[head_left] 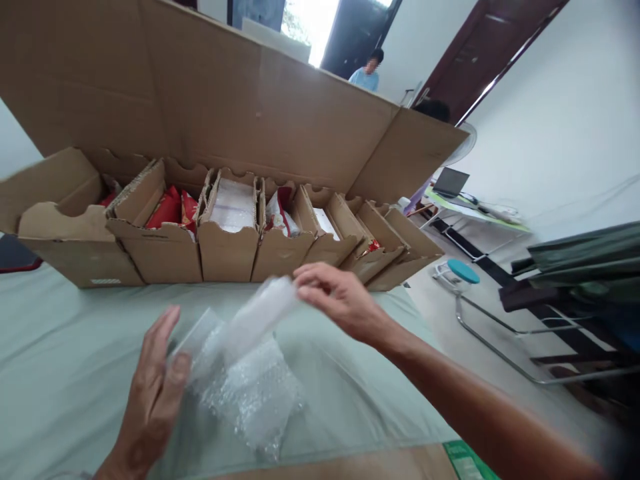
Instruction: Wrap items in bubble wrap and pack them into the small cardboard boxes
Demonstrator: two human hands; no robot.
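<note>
While the right hand [350,303] pinches the upper end of the bubble wrap [265,393] between thumb and fingers, the left hand [153,387] stands open at the wrap's left margin. Bubble wrap: one clear, crumpled bundle, placed between the two hands, over the middle of the tabletop [370,420], its loose lower part hanging or lying toward the near edge; blurred in part, contents not discernible. Right fingers: closed on the wrap at their tips, the raised strip sloping from them down to the left. Left fingers: extended upward, thumb apart from them and just beside the wrap; contact cannot be told. Tabletop: covered in pale green cloth. Cardboard bins [225,257]: one row, side by side along the far edge, beyond both hands. Contents visible: red packets [170,207] in the second bin from the left; a clear-wrapped white item [233,203] in the third; a red-and-white packet [280,213] in the fourth. Cardboard panel [260,107]: upright behind the row. Green item [465,460]: partly in view by the near right corner. Stool [463,270]: blue-topped, on the floor past the right edge.
</note>
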